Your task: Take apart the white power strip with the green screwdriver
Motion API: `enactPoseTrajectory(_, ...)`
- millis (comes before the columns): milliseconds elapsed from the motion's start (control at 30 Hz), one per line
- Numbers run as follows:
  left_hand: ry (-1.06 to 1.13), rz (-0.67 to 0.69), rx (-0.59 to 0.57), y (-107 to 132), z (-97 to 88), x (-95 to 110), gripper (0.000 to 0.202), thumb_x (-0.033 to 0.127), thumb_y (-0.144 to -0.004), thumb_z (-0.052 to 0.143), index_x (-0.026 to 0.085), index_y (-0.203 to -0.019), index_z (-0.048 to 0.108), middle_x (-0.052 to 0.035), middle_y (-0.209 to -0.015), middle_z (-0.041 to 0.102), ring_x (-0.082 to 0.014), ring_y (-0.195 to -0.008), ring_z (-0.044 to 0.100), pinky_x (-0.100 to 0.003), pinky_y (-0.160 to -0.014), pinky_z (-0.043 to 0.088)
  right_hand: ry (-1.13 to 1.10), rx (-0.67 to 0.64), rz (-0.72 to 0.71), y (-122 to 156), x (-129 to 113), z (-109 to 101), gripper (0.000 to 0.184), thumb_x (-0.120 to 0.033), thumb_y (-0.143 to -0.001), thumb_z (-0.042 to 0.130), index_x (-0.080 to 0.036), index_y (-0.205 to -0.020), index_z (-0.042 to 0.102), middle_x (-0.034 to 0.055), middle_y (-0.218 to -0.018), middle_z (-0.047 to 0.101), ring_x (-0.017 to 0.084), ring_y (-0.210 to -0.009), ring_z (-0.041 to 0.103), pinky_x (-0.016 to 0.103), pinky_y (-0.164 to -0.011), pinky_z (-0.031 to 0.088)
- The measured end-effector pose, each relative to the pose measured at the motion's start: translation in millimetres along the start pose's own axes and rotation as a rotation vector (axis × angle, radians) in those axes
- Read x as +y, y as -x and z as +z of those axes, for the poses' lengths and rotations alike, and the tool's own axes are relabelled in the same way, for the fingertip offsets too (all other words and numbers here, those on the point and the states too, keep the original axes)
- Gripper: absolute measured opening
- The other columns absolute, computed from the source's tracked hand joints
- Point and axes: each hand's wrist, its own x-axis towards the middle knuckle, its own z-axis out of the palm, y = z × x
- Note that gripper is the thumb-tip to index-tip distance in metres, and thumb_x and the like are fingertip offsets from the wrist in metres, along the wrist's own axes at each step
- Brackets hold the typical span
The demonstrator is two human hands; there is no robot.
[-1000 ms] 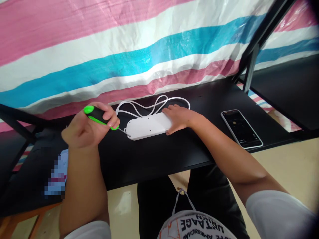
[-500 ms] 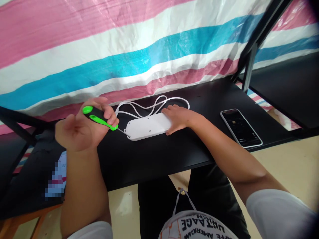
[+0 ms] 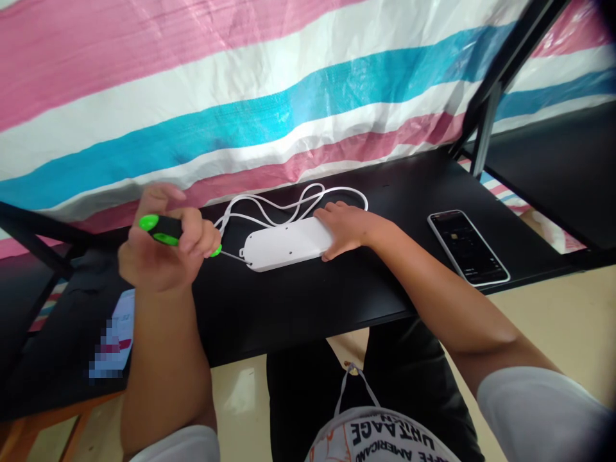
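Note:
A white power strip (image 3: 283,245) lies on the black table with its underside and several small screw holes facing up. My right hand (image 3: 347,228) is closed over its right end, thumb at the near edge and fingers at the far edge. In my left hand (image 3: 168,247) is a screwdriver (image 3: 166,228) with a black and green handle. Its thin shaft slants down to the right, and the tip meets the strip's left end at a corner hole. A white cable (image 3: 274,205) lies looped behind the strip.
A phone (image 3: 468,247) with a white rim lies near the table's front right edge. Behind the table (image 3: 298,308) hangs a striped plastic sheet (image 3: 289,122). Black frame posts (image 3: 486,122) stand at the sides, and a partly blurred-out bluish item (image 3: 126,314) lies left.
My left hand has turned and shifted slightly left, its fingers wrapping differently around the screwdriver handle, which tilts flatter. The tip stays at the corner hole. My right hand holds the strip in place.

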Motion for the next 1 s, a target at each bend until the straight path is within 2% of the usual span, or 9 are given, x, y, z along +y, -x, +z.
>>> enactPoseTrajectory(133, -0.012, -0.088, 0.137, 0.4, 3.9, 4.2, 0.044, 0.054, -0.076, 0.081, 0.024, -0.107, 0.079, -0.0045, -0.081, 0.065, -0.0177, -0.066, 0.058, -0.033, -0.053, 0.053, -0.007, -0.011, 0.003, 1.1, -0.5, -2.0, 0.095, -0.058, -0.068, 0.089, -0.017, -0.146, 0.053, 0.0191, -0.143, 0.06, 0.043, -0.133, 0.054, 0.053, -0.106, 0.052)
enactPoseTrajectory(300, -0.224, -0.033, 0.061, 7.6, -5.7, -1.0, 0.036, 0.048, -0.085, 0.086, 0.025, -0.111, 0.076, -0.0085, -0.121, 0.081, -0.0247, -0.085, 0.078, -0.039, -0.07, 0.067, -0.002, -0.017, 0.0, 2.2, -1.3, -3.0, 0.094, -0.057, -0.069, 0.088, -0.016, -0.146, 0.053, 0.0197, -0.143, 0.06, 0.043, -0.132, 0.054, 0.053, -0.106, 0.052)
enactPoseTrajectory(400, -0.233, 0.073, 0.066, 6.7, -4.3, -6.8, 0.032, 0.038, -0.085, 0.089, 0.028, -0.103, 0.065, -0.0013, -0.109, 0.085, -0.0195, -0.068, 0.077, -0.032, -0.057, 0.063, -0.001, -0.014, 0.0, 2.3, -1.3, -2.9, 0.095, -0.057, -0.069, 0.089, -0.016, -0.146, 0.053, 0.0197, -0.142, 0.06, 0.043, -0.132, 0.055, 0.053, -0.105, 0.052)
enactPoseTrajectory(467, -0.22, 0.157, 0.156, 3.9, 0.7, -10.6, 0.031, 0.022, -0.085, 0.087, 0.028, -0.099, 0.059, 0.0065, -0.087, 0.083, -0.0133, -0.055, 0.07, -0.023, -0.048, 0.053, -0.004, -0.01, -0.002, 1.8, -1.0, -2.4, 0.096, -0.058, -0.068, 0.089, -0.016, -0.147, 0.053, 0.0194, -0.141, 0.061, 0.043, -0.132, 0.055, 0.053, -0.105, 0.052)
enactPoseTrajectory(567, -0.217, 0.17, 0.331, 0.0, 10.6, -13.5, 0.029, 0.005, -0.09, 0.072, 0.028, -0.1, 0.057, 0.0139, -0.067, 0.066, -0.0053, -0.047, 0.057, -0.018, -0.048, 0.041, 0.001, -0.004, 0.001, 0.3, -0.4, -0.6, 0.098, -0.059, -0.067, 0.089, -0.016, -0.148, 0.053, 0.0191, -0.141, 0.061, 0.043, -0.131, 0.054, 0.053, -0.105, 0.052)
enactPoseTrajectory(667, -0.154, 0.109, 0.29, -2.9, 16.8, -13.1, 0.016, 0.021, -0.094, 0.072, 0.027, -0.108, 0.064, 0.0092, -0.068, 0.062, -0.0062, -0.049, 0.051, -0.022, -0.049, 0.037, 0.01, 0.009, -0.003, -1.1, 0.3, 2.0, 0.099, -0.06, -0.067, 0.088, -0.016, -0.148, 0.053, 0.0196, -0.139, 0.061, 0.044, -0.131, 0.054, 0.054, -0.105, 0.052)
enactPoseTrajectory(767, -0.049, 0.033, 0.15, -4.6, 14.2, -13.8, 0.039, 0.048, -0.086, 0.076, 0.019, -0.112, 0.074, -0.0012, -0.078, 0.069, -0.0134, -0.06, 0.059, -0.028, -0.05, 0.046, 0.024, 0.007, -0.011, -1.6, 1.2, 3.5, 0.097, -0.06, -0.068, 0.087, -0.015, -0.146, 0.055, 0.0202, -0.139, 0.061, 0.045, -0.13, 0.054, 0.055, -0.105, 0.052)
enactPoseTrajectory(867, -0.068, 0.011, 0.106, -2.6, 5.5, -16.7, 0.043, 0.051, -0.089, 0.076, 0.017, -0.115, 0.076, -0.009, -0.096, 0.078, -0.0189, -0.073, 0.071, -0.031, -0.059, 0.058, 0.03, -0.001, -0.01, -1.8, 2.5, 3.6, 0.096, -0.061, -0.068, 0.087, -0.016, -0.147, 0.054, 0.0202, -0.14, 0.06, 0.046, -0.13, 0.055, 0.055, -0.104, 0.052)
enactPoseTrajectory(1000, -0.216, 0.044, 0.05, 3.7, -5.5, -19.2, 0.037, 0.05, -0.092, 0.083, 0.025, -0.115, 0.067, -0.0068, -0.112, 0.083, -0.0202, -0.078, 0.079, -0.033, -0.069, 0.066, 0.013, -0.005, -0.013, -2.8, 4.2, 3.3, 0.097, -0.061, -0.067, 0.087, -0.018, -0.146, 0.053, 0.0196, -0.139, 0.06, 0.045, -0.131, 0.055, 0.055, -0.104, 0.052)
